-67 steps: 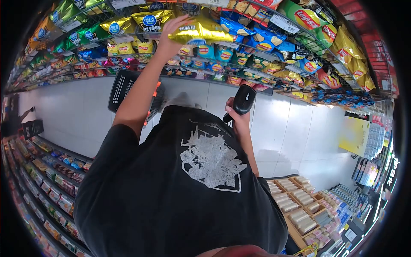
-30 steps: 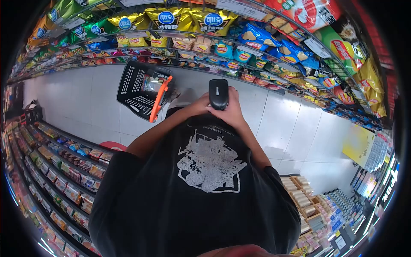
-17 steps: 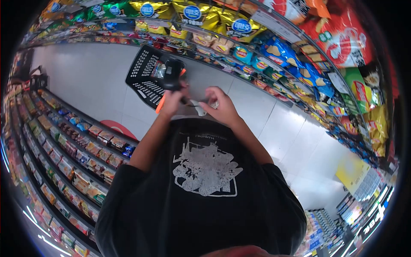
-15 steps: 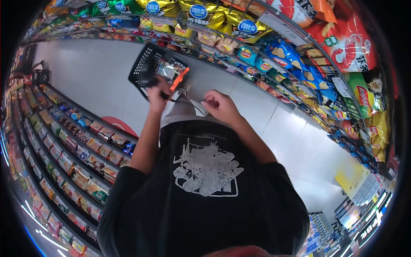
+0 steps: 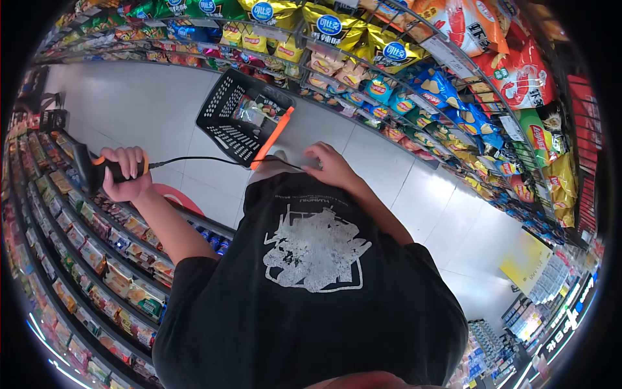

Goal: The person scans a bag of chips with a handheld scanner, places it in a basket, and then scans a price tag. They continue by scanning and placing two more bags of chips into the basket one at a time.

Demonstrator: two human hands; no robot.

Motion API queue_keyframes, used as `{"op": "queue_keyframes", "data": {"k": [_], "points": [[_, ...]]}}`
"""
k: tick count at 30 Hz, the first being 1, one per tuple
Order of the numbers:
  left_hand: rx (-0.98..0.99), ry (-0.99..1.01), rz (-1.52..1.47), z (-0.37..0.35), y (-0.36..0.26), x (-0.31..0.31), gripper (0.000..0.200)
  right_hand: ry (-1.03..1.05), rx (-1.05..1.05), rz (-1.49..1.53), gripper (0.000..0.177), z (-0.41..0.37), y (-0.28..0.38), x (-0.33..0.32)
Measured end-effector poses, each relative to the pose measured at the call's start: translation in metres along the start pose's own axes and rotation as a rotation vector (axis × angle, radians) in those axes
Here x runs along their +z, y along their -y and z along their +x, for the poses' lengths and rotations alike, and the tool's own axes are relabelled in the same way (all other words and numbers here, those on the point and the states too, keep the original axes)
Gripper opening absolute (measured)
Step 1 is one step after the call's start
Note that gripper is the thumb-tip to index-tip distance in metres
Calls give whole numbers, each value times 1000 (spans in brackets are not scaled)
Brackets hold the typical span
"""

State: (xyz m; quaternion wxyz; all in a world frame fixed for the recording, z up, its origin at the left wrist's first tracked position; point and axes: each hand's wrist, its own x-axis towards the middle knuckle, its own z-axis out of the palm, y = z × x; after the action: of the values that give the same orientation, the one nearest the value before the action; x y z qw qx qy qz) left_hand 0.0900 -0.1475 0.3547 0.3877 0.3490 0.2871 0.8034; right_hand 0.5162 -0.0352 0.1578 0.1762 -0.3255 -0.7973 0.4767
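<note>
My left hand (image 5: 128, 174) is wrapped round the grip of a black handheld scanner (image 5: 84, 167) with orange trim, out over the left shelves. From the grip a black cable (image 5: 201, 157) runs right, crossing in front of the basket's lower edge, to my right hand (image 5: 330, 170). The fingers of my right hand are curled, with the cable end between them; anything else inside is hidden. Between and beyond my hands stands a black perforated basket (image 5: 220, 107) with an orange handle (image 5: 275, 139), holding some packaged goods (image 5: 256, 111).
Shelves of chip bags (image 5: 389, 55) curve along the top and right. Packaged foods fill the left shelves (image 5: 103, 249). Pale floor tiles (image 5: 152, 104) lie between them. A yellow sign (image 5: 523, 259) is at the lower right, and a red basket stack (image 5: 585, 155) stands at the right edge.
My left hand has moved left with the scanner, away from the basket, and the cable now stretches across. My right hand stays in nearly the same place. The view has shifted slightly.
</note>
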Motion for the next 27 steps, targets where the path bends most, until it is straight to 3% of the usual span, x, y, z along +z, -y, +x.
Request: {"op": "queue_keyframes", "data": {"k": [2,5,8,10,12,13,16,18,19,20,21,22,23,24,25,27], "points": [[27,50,28,1,-11,-3,22,-61,-64,17,32,2,-21,29],[68,135,39,8,-16,-6,24,245,30,-96,30,-14,-101,80],[109,152,-1,12,-20,2,24,594,492,-173,25,-24,-108,79],[106,198,41,11,-22,-3,24,497,797,-347,20,-25,-88,68],[120,227,98,9,-24,-7,23,-36,879,-241,16,-82,-175,96],[108,244,116,6,-26,-12,22,-166,919,-206,12,-105,-198,94],[88,268,139,-6,-22,-30,20,-258,953,-360,12,-199,-223,73],[52,220,53,-18,-18,-34,21,-242,1134,-408,20,-267,-228,60],[34,210,55,-24,-18,-38,20,-214,1108,-506,25,-298,-224,51],[34,204,68,-31,-20,-45,18,-288,1388,-230,28,-303,-206,37],[39,194,100,-37,-22,-53,18,-270,1525,-182,40,-296,-178,21],[19,165,145,-45,-26,-64,18,-394,1329,-226,46,-325,-203,20],[0,132,190,-53,-29,-74,19,-595,1378,-199,46,-303,-176,3],[-28,124,213,-59,-32,-80,20,-634,1219,-315,43,-297,-179,-20],[-55,118,237,-64,-35,-85,21,-734,1208,-171,39,-231,-100,-47],[-142,110,234,-67,-35,-89,21,-922,946,-133,34,-178,-77,-77]]}}
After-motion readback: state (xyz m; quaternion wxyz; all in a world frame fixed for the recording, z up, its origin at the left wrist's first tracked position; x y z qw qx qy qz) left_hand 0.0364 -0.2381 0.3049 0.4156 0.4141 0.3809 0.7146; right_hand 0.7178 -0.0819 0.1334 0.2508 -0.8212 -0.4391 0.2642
